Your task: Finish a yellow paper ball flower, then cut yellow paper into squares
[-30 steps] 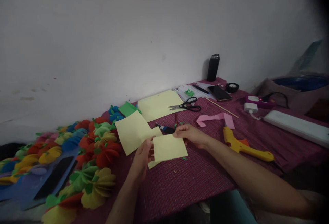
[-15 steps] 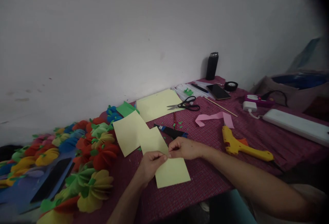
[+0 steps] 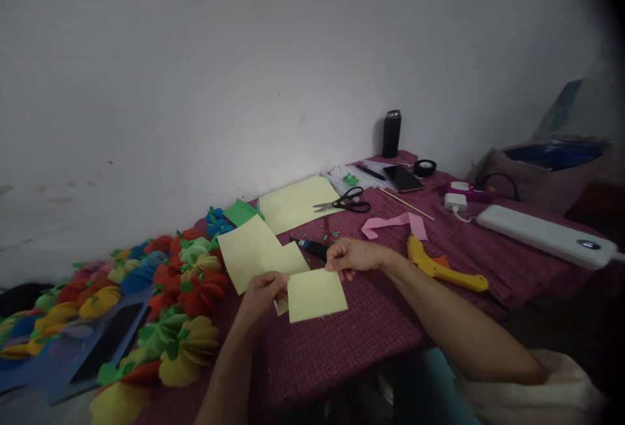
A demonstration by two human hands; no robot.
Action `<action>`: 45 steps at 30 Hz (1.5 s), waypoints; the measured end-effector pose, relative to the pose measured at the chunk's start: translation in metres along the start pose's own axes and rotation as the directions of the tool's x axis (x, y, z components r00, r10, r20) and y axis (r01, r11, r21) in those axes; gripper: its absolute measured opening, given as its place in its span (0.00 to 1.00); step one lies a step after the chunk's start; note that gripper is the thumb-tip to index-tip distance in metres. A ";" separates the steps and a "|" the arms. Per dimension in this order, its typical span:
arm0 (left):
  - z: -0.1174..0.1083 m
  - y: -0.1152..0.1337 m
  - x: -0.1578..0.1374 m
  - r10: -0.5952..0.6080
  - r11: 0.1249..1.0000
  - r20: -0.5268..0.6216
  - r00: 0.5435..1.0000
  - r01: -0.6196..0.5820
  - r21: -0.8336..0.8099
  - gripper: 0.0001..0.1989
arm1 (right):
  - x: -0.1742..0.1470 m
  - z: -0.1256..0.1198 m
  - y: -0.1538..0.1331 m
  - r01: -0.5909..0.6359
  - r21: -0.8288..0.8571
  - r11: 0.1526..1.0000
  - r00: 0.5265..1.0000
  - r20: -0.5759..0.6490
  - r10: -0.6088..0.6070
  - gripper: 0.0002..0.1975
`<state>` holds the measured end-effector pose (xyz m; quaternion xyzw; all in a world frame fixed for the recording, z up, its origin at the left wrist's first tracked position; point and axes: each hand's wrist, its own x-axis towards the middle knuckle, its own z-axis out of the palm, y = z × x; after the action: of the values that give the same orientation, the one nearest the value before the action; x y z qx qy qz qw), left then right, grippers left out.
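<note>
Left hand (image 3: 262,292) and right hand (image 3: 355,256) both got their grip pinched on the upper corners of a yellow paper (image 3: 317,296), just below centre frame. Glue gun's (image 3: 446,273) lying right of that on the table (image 3: 312,363).

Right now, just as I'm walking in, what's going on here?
A person's left hand grips a small four-sided piece of pale yellow paper near its upper left corner; the right hand pinches its upper right. To the left sit many multicoloured, rounded, layered craft shapes. Beyond the hands, black-handled metal scissors lie open, and a yellow pistol-shaped glue gun rests to the right.
</note>
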<state>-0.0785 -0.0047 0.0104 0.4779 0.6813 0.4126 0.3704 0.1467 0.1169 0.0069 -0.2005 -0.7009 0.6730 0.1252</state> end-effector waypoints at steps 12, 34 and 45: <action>-0.001 -0.020 0.009 0.157 0.801 -0.377 0.913 0.106 0.590 0.32 | 0.015 -0.023 0.008 0.357 0.291 0.887 0.750 -0.655 -0.087 0.16; -0.029 -0.017 0.022 0.288 0.841 -0.709 0.644 0.183 0.508 0.34 | 0.022 -0.011 0.012 0.247 0.248 0.937 0.827 -0.558 -0.071 0.13; 0.020 -0.006 0.003 0.082 0.957 -0.018 0.996 -0.084 -0.278 0.31 | 0.005 0.021 0.005 -0.014 -0.019 1.000 1.000 0.008 0.014 0.10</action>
<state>-0.0636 0.0014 -0.0033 0.4478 0.5970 0.5210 0.4143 0.1331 0.1008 0.0001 -0.2038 -0.7065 0.6678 0.1158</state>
